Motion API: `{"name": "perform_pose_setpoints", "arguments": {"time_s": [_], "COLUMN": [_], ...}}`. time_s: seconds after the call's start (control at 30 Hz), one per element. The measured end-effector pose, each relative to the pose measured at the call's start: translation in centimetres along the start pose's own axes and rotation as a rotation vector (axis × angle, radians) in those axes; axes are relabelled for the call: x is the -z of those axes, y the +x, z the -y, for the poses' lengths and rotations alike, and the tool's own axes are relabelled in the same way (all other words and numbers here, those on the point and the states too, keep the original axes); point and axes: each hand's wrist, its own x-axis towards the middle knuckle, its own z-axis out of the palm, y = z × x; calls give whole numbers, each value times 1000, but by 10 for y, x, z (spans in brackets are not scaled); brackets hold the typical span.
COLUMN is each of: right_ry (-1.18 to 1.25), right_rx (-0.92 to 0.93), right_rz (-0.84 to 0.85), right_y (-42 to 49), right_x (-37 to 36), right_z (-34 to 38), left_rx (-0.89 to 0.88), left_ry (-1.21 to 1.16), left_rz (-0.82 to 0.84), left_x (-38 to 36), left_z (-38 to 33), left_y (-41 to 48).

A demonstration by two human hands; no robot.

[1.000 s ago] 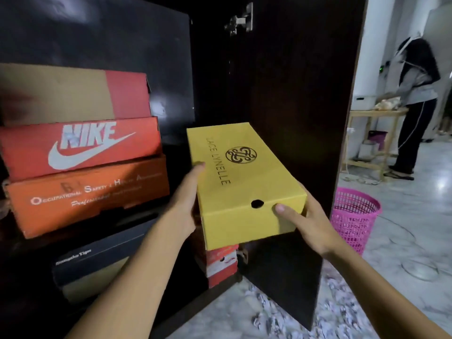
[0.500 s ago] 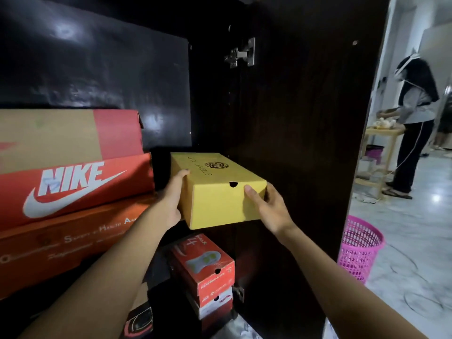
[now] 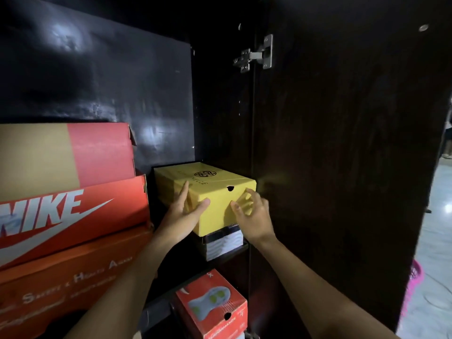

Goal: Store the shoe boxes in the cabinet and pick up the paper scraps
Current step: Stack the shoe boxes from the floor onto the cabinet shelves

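Yellow shoe box [image 3: 215, 184] inside the cabinet [image 3: 97, 81], resting on a black-and-white box [image 3: 223, 243], its near end overhanging that box. The left hand [image 3: 181, 214] has its grip pinched on the near left corner, thumb on the front face. The right hand [image 3: 254, 216] is spread and loose at the near right corner; it is blurred, so contact is uncertain. Probable risk: released before it is pushed deeper, the overhanging end may tip forward or foul the door [image 3: 342, 143].
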Motion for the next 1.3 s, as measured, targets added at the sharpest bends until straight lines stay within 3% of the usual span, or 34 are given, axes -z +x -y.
{"name": "perform_pose_setpoints", "arguments": {"time_s": [0.07, 0.27, 0.5, 0.67, 0.87, 1.03, 1.3], "right_ry": [-35, -28, -18, -26, -119, -221, -295], "right_rx": [22, 32, 4, 11, 8, -90, -301], "right_rz": [53, -80, 184, 171, 129, 82, 31], "right_y": [6, 6, 0, -40, -121, -190, -314], "right_x": [-16, -34, -2, 40, 106, 150, 201], "right_z": [-1, -3, -5, -2, -27, -84, -186], "left_rx": [16, -26, 36, 61, -27, -109, -51], "left_ry": [30, 52, 4, -101, -93, 59, 109], "left_rz": [-12, 39, -68, -68, 63, 258, 623], "left_x": [7, 11, -3, -16, -54, -119, -236], "left_z": [4, 13, -9, -26, -35, -6, 60], "left_y": [15, 24, -1, -47, -118, -162, -272]}}
